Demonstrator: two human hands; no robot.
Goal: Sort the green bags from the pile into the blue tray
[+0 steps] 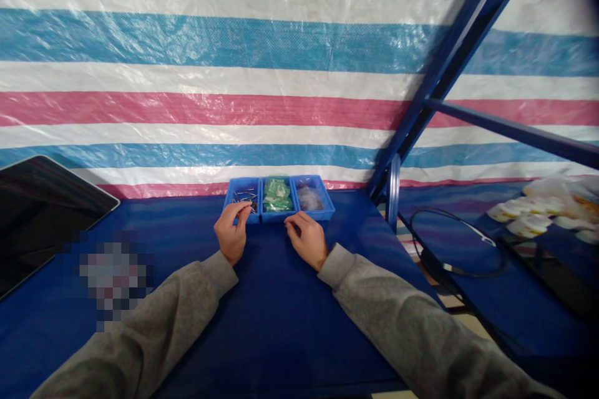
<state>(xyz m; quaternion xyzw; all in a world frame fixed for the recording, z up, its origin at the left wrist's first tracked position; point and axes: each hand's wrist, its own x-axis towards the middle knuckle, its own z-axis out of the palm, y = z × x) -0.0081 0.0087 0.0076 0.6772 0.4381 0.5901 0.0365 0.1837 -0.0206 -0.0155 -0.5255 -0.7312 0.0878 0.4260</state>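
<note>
Three small blue bins stand in a row at the back of the blue table (281, 312). The left bin (236, 190) holds thin metal pins, the middle bin (277, 194) green packets, the right bin (313, 197) clear bags. My left hand (231, 230) is at the front edge of the left bin, fingers pinched together on something too small to make out. My right hand (306, 238) rests on the table just in front of the middle and right bins, its fingers curled and pinched on something I cannot make out. Both arms wear grey sleeves.
A dark tablet (42, 212) lies at the left of the table. A striped plastic sheet (234, 75) hangs behind. A blue metal frame (435, 75) rises at the right, beyond it a second blue table with a black cable (449, 268) and white round items (528, 218).
</note>
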